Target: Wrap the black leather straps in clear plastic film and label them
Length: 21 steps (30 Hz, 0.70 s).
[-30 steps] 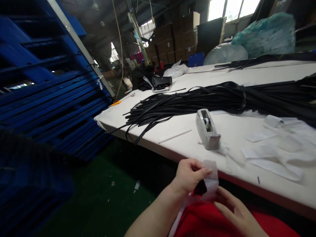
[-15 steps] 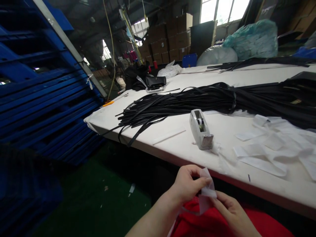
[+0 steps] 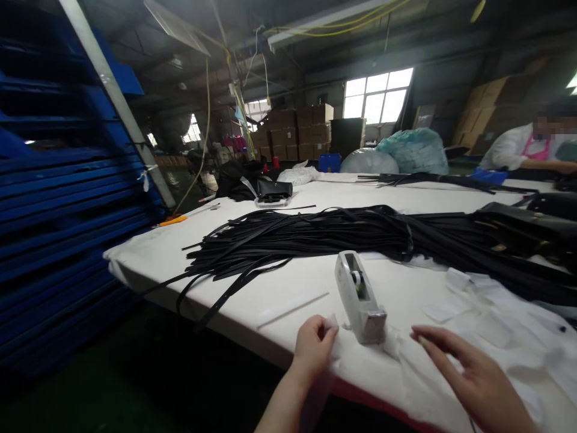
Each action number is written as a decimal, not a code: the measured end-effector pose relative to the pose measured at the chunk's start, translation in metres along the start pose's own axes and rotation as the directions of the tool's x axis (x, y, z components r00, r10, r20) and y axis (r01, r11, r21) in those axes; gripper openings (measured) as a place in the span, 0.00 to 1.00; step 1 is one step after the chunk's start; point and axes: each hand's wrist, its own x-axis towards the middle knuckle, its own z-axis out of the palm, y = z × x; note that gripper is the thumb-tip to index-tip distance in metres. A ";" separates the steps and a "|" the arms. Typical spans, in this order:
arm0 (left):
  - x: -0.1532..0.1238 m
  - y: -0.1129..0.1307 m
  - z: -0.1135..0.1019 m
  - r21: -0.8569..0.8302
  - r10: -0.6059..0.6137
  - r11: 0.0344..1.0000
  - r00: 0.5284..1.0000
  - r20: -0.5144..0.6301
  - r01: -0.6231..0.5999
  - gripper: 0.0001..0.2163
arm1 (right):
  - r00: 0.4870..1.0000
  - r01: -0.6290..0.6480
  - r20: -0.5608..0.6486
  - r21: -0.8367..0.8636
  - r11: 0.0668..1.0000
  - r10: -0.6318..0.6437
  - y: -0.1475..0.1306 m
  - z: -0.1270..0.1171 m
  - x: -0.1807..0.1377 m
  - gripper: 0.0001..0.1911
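Note:
My left hand (image 3: 314, 349) is closed in a pinch on a thin white strip (image 3: 332, 325) near the table's front edge. Part of the strip shows above the fingertips, and more of it seems to hang below. Just to its right stands a pale grey tape dispenser (image 3: 360, 300) with a roll inside and its cutting end towards me. On the dispenser's other side, my right hand (image 3: 473, 373) hovers over the table with fingers stretched out and the thumb tip close beneath them. No object shows between those fingertips.
A long bundle of black straps (image 3: 297, 237) lies across the white table (image 3: 288, 282). White sheets (image 3: 491, 325) are scattered at the right. Black bags (image 3: 532, 231) lie behind them. Blue pallets (image 3: 67, 240) stand left. Another person (image 3: 514, 147) sits far right.
My hands have parted: the right let go of the white strip and moved right, while the left carried it up to the table edge. The view has tilted up.

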 end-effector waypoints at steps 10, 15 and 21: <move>0.005 -0.021 0.006 0.255 0.095 0.962 0.994 0.044 -0.103 0.08 | 0.982 -0.098 0.085 -0.544 0.834 0.171 0.045 0.038 0.231 0.20; 0.009 -0.029 0.004 0.235 0.129 0.962 0.990 0.053 -0.138 0.09 | 0.969 -0.085 0.122 -0.649 0.756 0.215 0.058 0.052 0.243 0.16; 0.006 -0.023 0.007 0.242 0.120 0.962 0.992 0.026 -0.122 0.09 | 0.966 0.021 0.206 -0.664 0.747 0.155 0.058 0.038 0.231 0.08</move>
